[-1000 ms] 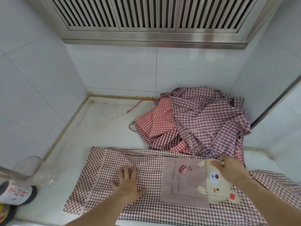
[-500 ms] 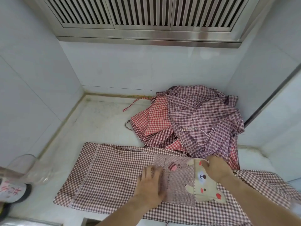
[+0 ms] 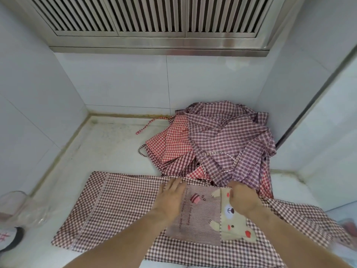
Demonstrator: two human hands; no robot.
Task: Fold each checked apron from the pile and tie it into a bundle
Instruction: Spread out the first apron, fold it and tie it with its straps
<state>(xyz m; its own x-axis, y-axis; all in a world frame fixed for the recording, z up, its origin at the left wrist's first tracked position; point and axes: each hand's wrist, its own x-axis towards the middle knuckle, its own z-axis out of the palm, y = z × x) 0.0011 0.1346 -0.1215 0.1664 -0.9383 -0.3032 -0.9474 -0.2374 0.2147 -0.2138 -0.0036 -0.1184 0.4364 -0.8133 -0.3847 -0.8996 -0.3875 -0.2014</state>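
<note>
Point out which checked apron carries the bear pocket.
The brown-and-white checked apron spread flat nearest the person, under both hands. The crumpled red and purple checked aprons in the pile behind it show no pocket.

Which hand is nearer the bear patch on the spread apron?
Right. The right hand rests on the bear patch near its top; the left hand lies flat beside the pocket's left edge.

Bright, even, soft-shadowed light, wide-angle bowing at the edges (forearms slightly motion-blurred), mild glare on steel hood.
</note>
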